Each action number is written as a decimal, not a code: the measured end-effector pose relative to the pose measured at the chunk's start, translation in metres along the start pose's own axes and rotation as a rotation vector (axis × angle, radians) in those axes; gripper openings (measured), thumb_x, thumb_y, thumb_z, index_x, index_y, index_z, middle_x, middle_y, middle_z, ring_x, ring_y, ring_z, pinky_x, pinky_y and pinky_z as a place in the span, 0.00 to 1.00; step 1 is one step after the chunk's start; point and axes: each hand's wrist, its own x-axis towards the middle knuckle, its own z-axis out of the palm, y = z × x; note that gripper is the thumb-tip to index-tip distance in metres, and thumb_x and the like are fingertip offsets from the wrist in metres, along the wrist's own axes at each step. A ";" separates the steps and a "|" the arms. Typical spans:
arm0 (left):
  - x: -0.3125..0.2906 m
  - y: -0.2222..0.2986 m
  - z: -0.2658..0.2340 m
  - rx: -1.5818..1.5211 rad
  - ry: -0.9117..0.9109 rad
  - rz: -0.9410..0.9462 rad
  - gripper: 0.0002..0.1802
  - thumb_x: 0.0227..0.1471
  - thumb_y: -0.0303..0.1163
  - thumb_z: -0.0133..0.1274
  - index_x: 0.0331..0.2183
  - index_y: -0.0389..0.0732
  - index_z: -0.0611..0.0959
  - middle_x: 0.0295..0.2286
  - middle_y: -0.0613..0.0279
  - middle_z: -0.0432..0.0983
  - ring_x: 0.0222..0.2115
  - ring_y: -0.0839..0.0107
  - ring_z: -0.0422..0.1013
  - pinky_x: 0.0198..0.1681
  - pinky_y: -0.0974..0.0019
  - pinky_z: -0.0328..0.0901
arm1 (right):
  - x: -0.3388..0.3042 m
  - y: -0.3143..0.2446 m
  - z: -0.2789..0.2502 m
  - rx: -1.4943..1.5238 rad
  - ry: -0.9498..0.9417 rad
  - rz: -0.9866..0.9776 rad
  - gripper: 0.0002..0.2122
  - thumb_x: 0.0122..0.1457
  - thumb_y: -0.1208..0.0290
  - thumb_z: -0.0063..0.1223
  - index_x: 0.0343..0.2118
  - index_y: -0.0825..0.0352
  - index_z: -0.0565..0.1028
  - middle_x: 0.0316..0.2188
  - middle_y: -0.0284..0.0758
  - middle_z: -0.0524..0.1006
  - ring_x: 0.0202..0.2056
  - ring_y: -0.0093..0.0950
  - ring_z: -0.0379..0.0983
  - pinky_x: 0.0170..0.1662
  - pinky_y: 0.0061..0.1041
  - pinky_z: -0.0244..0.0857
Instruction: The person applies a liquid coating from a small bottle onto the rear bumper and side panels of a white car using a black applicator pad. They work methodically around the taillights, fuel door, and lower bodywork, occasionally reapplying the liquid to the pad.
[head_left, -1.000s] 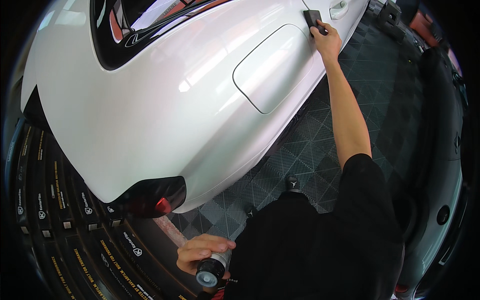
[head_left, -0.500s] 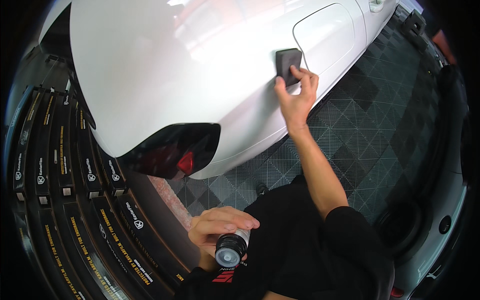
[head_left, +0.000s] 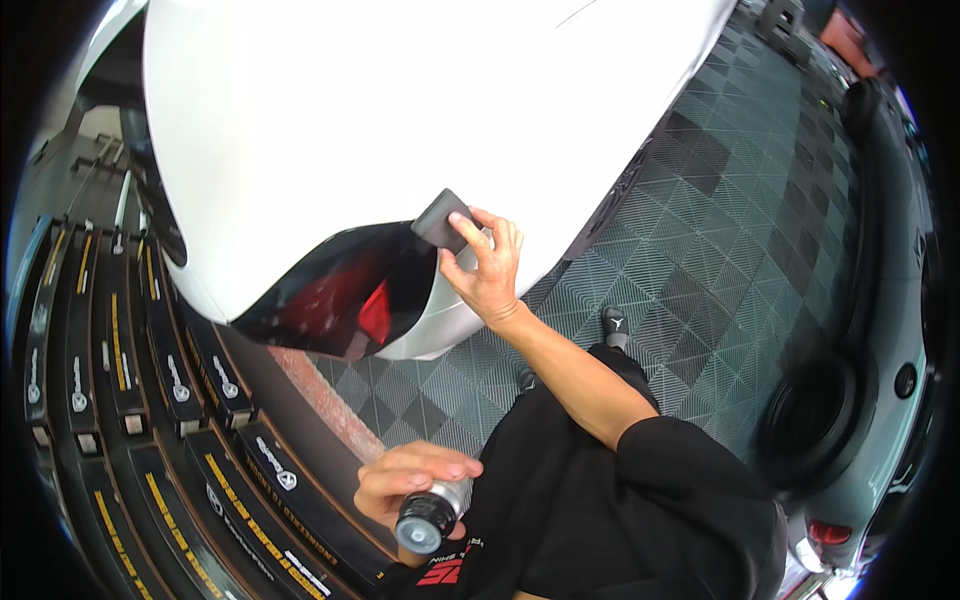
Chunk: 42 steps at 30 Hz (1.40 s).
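Bottle [head_left: 428, 520] partly hidden behind the left fingers [head_left: 425, 464]

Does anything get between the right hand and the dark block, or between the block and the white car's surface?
Nothing visible does. The right hand holds the dark block directly, over the corner of the taillight and the white bodywork beside it; the block's underside is hidden.

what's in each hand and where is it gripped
Right hand: dark block, held by its side nearest the wrist. Left hand: small bottle, held around its pale body, black end uncovered.
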 end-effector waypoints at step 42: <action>0.056 -0.060 0.068 -0.006 -0.034 -0.112 0.33 0.39 0.30 0.71 0.44 0.29 0.70 0.34 0.39 0.76 0.31 0.51 0.78 0.31 0.55 0.77 | 0.259 0.269 -0.129 -0.171 0.159 0.388 0.19 0.48 0.70 0.63 0.46 0.58 0.78 0.46 0.40 0.74 0.50 0.38 0.70 0.54 0.33 0.63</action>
